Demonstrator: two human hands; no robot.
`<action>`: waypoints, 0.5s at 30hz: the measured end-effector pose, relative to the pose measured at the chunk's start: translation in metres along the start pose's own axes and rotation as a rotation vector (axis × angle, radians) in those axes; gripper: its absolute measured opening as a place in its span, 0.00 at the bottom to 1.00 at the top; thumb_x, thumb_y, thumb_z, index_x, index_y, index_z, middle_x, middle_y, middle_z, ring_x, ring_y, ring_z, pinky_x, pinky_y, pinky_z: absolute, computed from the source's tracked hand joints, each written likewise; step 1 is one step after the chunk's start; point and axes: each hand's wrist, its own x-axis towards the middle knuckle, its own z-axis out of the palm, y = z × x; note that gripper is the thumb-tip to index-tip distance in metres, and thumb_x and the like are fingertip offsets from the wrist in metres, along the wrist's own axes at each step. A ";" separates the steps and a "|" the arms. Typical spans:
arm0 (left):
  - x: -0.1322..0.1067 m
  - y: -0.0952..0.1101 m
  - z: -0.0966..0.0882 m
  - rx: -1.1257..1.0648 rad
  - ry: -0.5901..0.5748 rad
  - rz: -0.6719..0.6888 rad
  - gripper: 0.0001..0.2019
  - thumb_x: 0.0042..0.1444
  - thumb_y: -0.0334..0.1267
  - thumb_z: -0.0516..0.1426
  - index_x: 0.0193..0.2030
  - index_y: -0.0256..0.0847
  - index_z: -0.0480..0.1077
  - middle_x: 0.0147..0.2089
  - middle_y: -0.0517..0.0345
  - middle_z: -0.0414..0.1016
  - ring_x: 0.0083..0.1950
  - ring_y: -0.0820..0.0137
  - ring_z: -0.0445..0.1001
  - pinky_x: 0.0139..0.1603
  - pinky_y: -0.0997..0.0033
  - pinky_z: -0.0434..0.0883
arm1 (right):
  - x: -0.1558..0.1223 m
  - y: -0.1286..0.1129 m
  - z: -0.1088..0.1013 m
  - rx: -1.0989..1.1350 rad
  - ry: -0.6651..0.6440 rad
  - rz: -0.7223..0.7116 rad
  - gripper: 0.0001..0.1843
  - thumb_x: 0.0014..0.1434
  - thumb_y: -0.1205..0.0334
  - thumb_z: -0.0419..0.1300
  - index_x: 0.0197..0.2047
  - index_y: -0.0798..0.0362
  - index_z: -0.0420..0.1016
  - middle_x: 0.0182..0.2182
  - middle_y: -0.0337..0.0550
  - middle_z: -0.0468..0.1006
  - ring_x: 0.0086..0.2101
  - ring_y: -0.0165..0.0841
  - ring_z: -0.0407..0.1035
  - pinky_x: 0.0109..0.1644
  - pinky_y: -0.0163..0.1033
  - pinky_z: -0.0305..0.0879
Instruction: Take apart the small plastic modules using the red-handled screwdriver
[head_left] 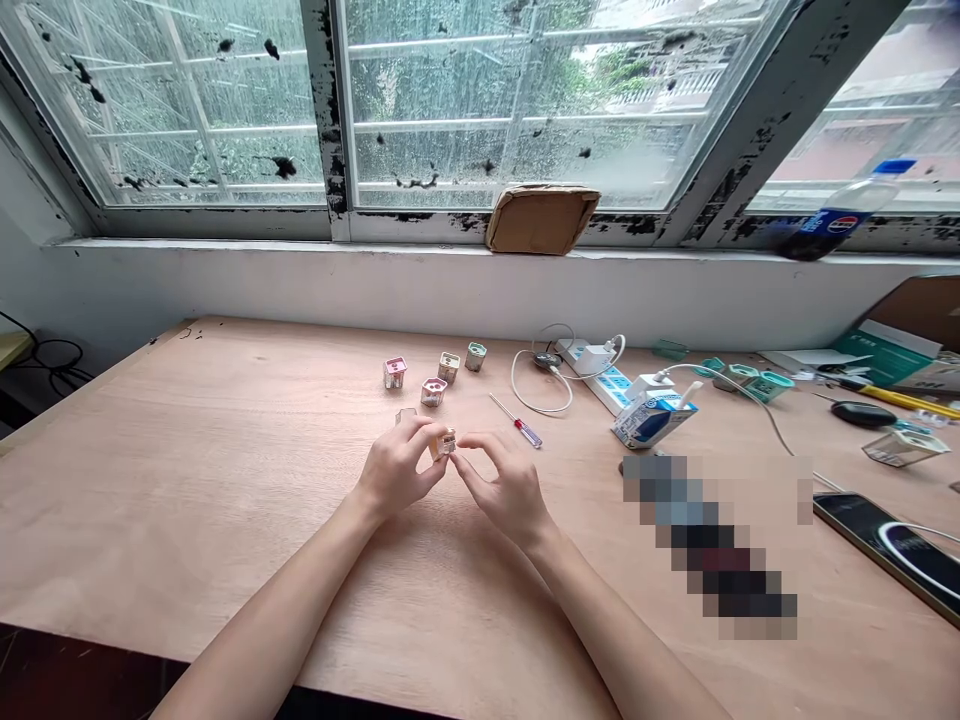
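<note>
The small cube-shaped part (444, 443) is mostly hidden by the fingers of my left hand (397, 468) and right hand (506, 490), so I can't make out its details. My left hand also covers part of another small piece (406, 414). A pixelated blur (705, 545) masks whatever lies on the tabletop (225, 500). The right edge cuts off a phone (892, 545) and a cardboard box (926, 310); the bottom edge cuts off my forearms (255, 620).

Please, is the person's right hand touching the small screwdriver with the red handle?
Apart: the head view shows the right hand separated from the screwdriver by bare table wood.
</note>
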 end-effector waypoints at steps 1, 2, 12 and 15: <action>0.000 0.000 0.001 0.005 -0.004 -0.005 0.12 0.59 0.31 0.58 0.49 0.43 0.68 0.44 0.53 0.76 0.43 0.66 0.77 0.40 0.69 0.75 | 0.000 0.000 0.000 -0.025 -0.004 -0.039 0.03 0.64 0.64 0.61 0.42 0.48 0.74 0.38 0.45 0.80 0.40 0.41 0.75 0.44 0.47 0.74; -0.001 -0.001 0.001 0.010 -0.008 -0.008 0.12 0.59 0.31 0.58 0.49 0.43 0.68 0.44 0.53 0.76 0.43 0.66 0.77 0.40 0.69 0.75 | 0.001 -0.001 0.000 -0.043 -0.009 -0.072 0.04 0.64 0.65 0.60 0.42 0.48 0.74 0.38 0.46 0.80 0.41 0.41 0.75 0.44 0.47 0.73; -0.003 -0.002 0.005 0.027 -0.042 -0.029 0.12 0.58 0.31 0.58 0.49 0.43 0.68 0.42 0.56 0.76 0.41 0.67 0.76 0.38 0.70 0.73 | 0.005 -0.005 -0.002 -0.229 -0.005 -0.233 0.08 0.64 0.71 0.58 0.39 0.49 0.76 0.35 0.45 0.80 0.35 0.38 0.73 0.39 0.43 0.69; -0.005 -0.004 0.005 -0.029 -0.060 -0.082 0.12 0.59 0.34 0.59 0.50 0.43 0.68 0.40 0.56 0.77 0.40 0.67 0.76 0.39 0.69 0.73 | 0.006 -0.003 -0.007 -0.168 0.011 -0.208 0.07 0.64 0.70 0.59 0.39 0.49 0.76 0.35 0.44 0.80 0.36 0.38 0.74 0.40 0.43 0.70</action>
